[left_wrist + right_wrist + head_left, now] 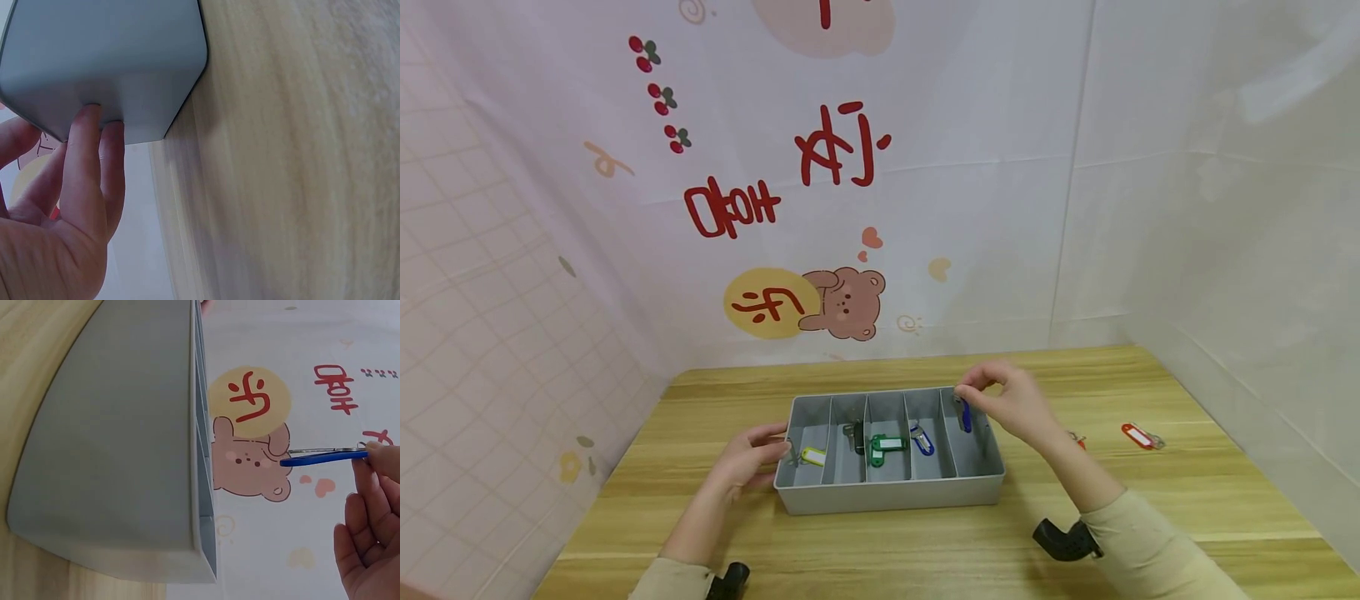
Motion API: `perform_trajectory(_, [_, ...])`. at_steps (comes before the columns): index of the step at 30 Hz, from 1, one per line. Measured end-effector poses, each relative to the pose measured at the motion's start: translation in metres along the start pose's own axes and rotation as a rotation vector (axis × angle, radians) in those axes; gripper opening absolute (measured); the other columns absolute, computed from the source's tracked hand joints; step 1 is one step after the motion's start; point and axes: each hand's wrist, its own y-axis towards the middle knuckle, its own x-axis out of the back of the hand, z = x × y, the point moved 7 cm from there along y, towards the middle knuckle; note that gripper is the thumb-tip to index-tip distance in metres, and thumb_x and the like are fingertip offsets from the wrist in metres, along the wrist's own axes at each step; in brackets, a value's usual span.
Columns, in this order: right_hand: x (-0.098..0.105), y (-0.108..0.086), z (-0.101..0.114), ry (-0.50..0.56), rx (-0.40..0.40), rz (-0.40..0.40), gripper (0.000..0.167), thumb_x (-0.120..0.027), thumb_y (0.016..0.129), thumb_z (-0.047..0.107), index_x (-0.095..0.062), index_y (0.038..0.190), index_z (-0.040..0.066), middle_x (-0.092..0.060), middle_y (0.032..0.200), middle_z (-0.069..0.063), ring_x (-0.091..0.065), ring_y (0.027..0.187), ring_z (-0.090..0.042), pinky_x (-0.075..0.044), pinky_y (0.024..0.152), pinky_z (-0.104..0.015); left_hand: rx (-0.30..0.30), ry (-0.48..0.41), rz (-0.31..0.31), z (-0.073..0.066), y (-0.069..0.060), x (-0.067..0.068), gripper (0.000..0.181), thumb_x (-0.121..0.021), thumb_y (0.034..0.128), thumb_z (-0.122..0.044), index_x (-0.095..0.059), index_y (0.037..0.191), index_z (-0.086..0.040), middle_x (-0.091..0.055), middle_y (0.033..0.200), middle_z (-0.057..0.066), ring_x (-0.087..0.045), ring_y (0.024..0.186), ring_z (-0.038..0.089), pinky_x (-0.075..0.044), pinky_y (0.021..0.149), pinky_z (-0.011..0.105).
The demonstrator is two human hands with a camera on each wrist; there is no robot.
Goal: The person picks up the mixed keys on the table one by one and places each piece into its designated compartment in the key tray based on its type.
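My left hand [747,457] grips the left end of a grey divided tray [895,497]. In the left wrist view its fingers [84,169] press on the outer wall, with another digit at the rim. Over the rightmost compartment, my right hand [1011,402] pinches a blue key tag [322,459] by its ring between thumb and forefinger. A metal key hangs beside the tag. Inside the tray lie a yellow tag [813,456], a black tag with a key [858,437], green tags [889,443] and another blue tag [922,440], in separate compartments from left to right.
On the wooden table [880,558], to the right of the tray, lies a red key tag [1138,435] with a key. A second red tag [1081,442] is partly hidden behind the right forearm. A printed white curtain [970,208] stands behind the table.
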Motion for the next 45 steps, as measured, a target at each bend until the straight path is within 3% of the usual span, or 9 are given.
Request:
perform_trajectory(6, [-0.012, 0.001, 0.0, -0.016, -0.026, 0.058, 0.007, -0.078, 0.088, 0.021, -0.073, 0.086, 0.016, -0.065, 0.078, 0.01, -0.06, 0.078, -0.012, -0.049, 0.067, -0.031, 0.0, 0.004, -0.001, -0.002, -0.001, 0.0, 0.055, -0.065, 0.0919, -0.002, -0.045, 0.141, 0.01, -0.054, 0.128, 0.03, -0.064, 0.1, 0.028, -0.058, 0.081, 0.047])
perform_trajectory(14, [-0.024, 0.003, -0.01, 0.014, -0.146, 0.127, 0.01, -0.076, 0.089, 0.023, -0.071, 0.088, 0.014, -0.065, 0.076, 0.008, -0.059, 0.071, -0.014, -0.049, 0.063, -0.031, -0.001, 0.007, 0.007, -0.003, -0.001, -0.001, 0.055, -0.065, 0.0923, -0.003, -0.044, 0.141, 0.01, -0.054, 0.128, 0.03, -0.063, 0.1, 0.027, -0.057, 0.082, 0.047])
perform_trajectory(22, [-0.031, 0.006, -0.014, 0.034, -0.211, 0.17, 0.013, -0.076, 0.088, 0.022, -0.07, 0.085, 0.011, -0.064, 0.073, 0.004, -0.058, 0.067, -0.015, -0.047, 0.06, -0.031, 0.003, 0.005, 0.0, -0.002, -0.001, 0.0, 0.054, -0.064, 0.0922, -0.001, -0.045, 0.141, 0.01, -0.054, 0.128, 0.03, -0.064, 0.1, 0.027, -0.058, 0.082, 0.046])
perform_trajectory(35, [-0.041, 0.003, -0.02, 0.039, -0.26, 0.229, 0.012, -0.075, 0.088, 0.02, -0.07, 0.08, 0.013, -0.068, 0.072, 0.006, -0.065, 0.073, -0.022, -0.046, 0.063, -0.033, -0.002, -0.036, 0.011, 0.0, 0.001, -0.001, 0.054, -0.063, 0.0915, 0.001, -0.043, 0.14, 0.013, -0.054, 0.126, 0.031, -0.066, 0.096, 0.028, -0.058, 0.08, 0.047])
perform_trajectory(45, [-0.047, 0.0, -0.026, 0.029, -0.268, 0.253, 0.012, -0.075, 0.089, 0.019, -0.07, 0.08, 0.013, -0.067, 0.072, 0.006, -0.06, 0.069, -0.015, -0.043, 0.061, -0.031, -0.003, -0.028, 0.008, 0.0, 0.001, 0.0, 0.055, -0.063, 0.0908, 0.001, -0.043, 0.14, 0.013, -0.055, 0.126, 0.031, -0.065, 0.097, 0.029, -0.058, 0.081, 0.046])
